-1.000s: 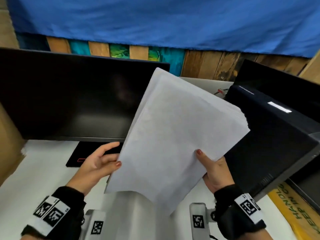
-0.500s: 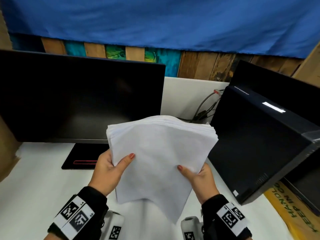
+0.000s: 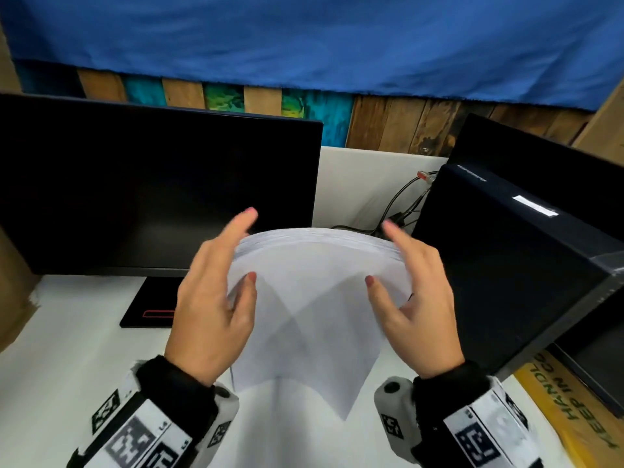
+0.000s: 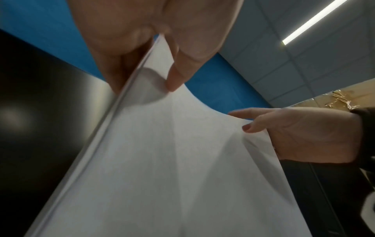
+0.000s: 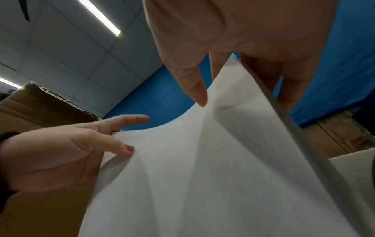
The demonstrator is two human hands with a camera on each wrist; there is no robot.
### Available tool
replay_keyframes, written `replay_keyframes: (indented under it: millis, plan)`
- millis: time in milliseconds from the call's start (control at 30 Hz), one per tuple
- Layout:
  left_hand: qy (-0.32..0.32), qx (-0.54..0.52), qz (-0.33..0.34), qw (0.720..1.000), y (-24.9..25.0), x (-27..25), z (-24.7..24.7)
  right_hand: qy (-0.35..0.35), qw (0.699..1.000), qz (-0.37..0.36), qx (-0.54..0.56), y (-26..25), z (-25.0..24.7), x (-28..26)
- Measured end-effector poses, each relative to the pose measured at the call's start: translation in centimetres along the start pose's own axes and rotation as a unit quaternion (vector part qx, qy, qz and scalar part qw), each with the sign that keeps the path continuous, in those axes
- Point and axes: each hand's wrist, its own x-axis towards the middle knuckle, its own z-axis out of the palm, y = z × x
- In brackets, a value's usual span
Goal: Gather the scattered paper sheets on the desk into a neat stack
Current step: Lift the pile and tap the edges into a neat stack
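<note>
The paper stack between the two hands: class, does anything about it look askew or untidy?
Yes. The paper stack is not squared: its top edge fans out in staggered layers, and one corner hangs down in a point near the desk. The left hand and right hand hold its sides.

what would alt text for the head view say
Two hands hold a stack of white paper upright over a white desk, left hand and right hand flanking its sides, thumbs on its near face. A dark monitor stands behind, a black box at right.
</note>
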Motion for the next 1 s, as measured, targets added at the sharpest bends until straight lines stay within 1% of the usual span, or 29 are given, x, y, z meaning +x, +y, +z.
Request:
replay_keyframes:
  millis: [100, 233, 333, 400, 467, 500, 567, 600, 633, 667, 700, 800, 867, 933, 1000]
  plan:
    - [-0.028, 0.051, -0.011, 0.998, 0.1, 0.1, -0.2, 0.003, 1.000, 0.003, -0.025, 0.1, 0.2, -0.3]
    - [-0.038, 0.057, -0.029, 0.997, 0.4, 0.3, -0.4, -0.007, 1.000, 0.029, -0.005, 0.0, 0.2, -0.3]
    - [-0.030, 0.009, -0.050, 0.998, 0.4, 0.6, -0.7, -0.004, 0.999, 0.043, 0.027, -0.4, -0.1, -0.2]
    - [-0.019, -0.077, -0.097, 0.992, -0.2, 0.9, -1.0, -0.002, 0.989, 0.093, 0.118, -0.2, -0.5, -0.1]
    - [-0.019, -0.169, -0.148, 0.974, -1.7, 1.2, -1.2, -0.016, 0.967, 0.163, 0.197, 0.6, -0.6, 0.3]
    - [-0.042, -0.212, -0.183, 0.959, -2.6, 1.3, -1.3, -0.043, 0.951, 0.193, 0.237, 1.0, -0.6, 0.5]
    - [-0.136, -0.302, -0.247, 0.911, -4.0, 1.5, -1.4, -0.101, 0.908, 0.241, 0.329, 1.8, -0.4, 1.0]
    - [-0.187, -0.331, -0.259, 0.888, -4.3, 1.7, -1.4, -0.122, 0.889, 0.253, 0.362, 1.9, -0.3, 1.3]
    - [-0.221, -0.337, -0.258, 0.878, -4.4, 2.0, -1.3, -0.134, 0.883, 0.250, 0.375, 2.1, -0.2, 1.5]
    - [-0.243, -0.330, -0.246, 0.878, -4.4, 2.2, -1.2, -0.139, 0.884, 0.242, 0.375, 2.1, -0.1, 1.7]
    - [-0.247, -0.324, -0.242, 0.880, -4.3, 2.5, -1.1, -0.141, 0.888, 0.230, 0.371, 2.1, -0.1, 1.8]
    - [-0.222, -0.330, -0.221, 0.890, -4.1, 3.1, -0.8, -0.134, 0.900, 0.197, 0.365, 2.3, -0.3, 2.0]
    - [-0.212, -0.345, -0.232, 0.884, -4.0, 2.9, -1.0, -0.134, 0.904, 0.182, 0.364, 2.5, -0.5, 1.9]
    - [-0.228, -0.347, -0.234, 0.879, -3.6, 2.1, -1.1, -0.145, 0.902, 0.187, 0.360, 3.0, -0.5, 1.4]
    - [-0.243, -0.323, -0.233, 0.884, -4.0, 1.1, -0.8, -0.152, 0.902, 0.205, 0.347, 3.5, 0.0, 0.7]
